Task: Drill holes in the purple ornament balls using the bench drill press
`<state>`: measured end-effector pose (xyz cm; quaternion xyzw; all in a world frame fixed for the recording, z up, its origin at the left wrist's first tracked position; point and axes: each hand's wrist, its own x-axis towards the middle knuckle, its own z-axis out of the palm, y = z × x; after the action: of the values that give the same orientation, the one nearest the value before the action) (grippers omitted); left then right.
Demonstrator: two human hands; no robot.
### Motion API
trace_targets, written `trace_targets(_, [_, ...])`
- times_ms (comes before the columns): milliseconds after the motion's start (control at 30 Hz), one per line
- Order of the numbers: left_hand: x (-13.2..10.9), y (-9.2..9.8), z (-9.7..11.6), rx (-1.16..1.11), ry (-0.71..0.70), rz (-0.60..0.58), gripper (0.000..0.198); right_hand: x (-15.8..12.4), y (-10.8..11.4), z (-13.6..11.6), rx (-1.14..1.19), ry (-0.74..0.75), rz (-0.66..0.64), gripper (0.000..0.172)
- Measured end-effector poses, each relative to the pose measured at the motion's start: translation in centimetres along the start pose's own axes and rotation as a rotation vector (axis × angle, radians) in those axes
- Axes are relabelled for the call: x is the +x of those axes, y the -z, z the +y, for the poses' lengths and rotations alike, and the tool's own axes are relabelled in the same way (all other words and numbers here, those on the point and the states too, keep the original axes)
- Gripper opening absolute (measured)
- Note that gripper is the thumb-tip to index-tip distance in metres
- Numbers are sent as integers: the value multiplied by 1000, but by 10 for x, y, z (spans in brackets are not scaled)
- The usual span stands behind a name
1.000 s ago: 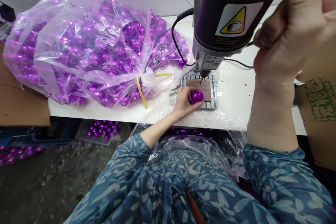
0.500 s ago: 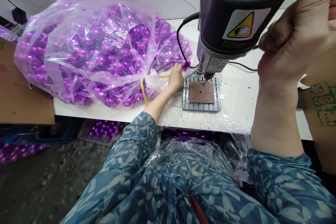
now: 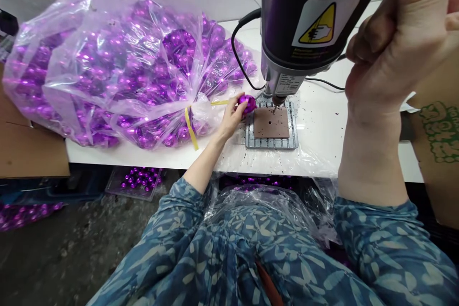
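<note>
My left hand (image 3: 231, 117) pinches a shiny purple faceted ball (image 3: 247, 103) between thumb and fingers. The ball is at the left edge of the drill press's slotted metal base (image 3: 271, 143). On that base lies a brown square plate (image 3: 271, 129) with a small dark hole. Above the plate points the bit of the bench drill press (image 3: 315, 14), whose dark housing bears a yellow warning label. My right hand (image 3: 401, 38) is raised at the right of the housing, fingers curled; what they close on is hidden.
A big clear bag of purple balls (image 3: 118, 71), tied with yellow ribbon (image 3: 191, 129), fills the left of the white table (image 3: 319, 138). Dark shavings are scattered around the base. Cardboard boxes (image 3: 32, 143) flank the table. Below stands a clear tray (image 3: 143, 193) of purple balls.
My left hand has drawn back from the bag's mouth toward me, now with a purple ball in its fingers. My right hand stays beside the drill press. The view has shifted slightly.
</note>
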<state>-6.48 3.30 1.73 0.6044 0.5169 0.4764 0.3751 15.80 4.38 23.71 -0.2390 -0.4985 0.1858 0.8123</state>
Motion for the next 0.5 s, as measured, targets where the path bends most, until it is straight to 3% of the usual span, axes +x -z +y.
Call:
trace_targets(167, [-29,-18,7,-191,77,-72,55,-5,-4,-18,-29,-89,-21,55])
trace_targets(367, [-28,-34,15,-205,84,-136,56,-7,-5,-26,6,-95,-30,51])
trace_targets(500, [-28,-39,19,-94,7,-126,55,-8,-5,-27,6,-91,-43,50])
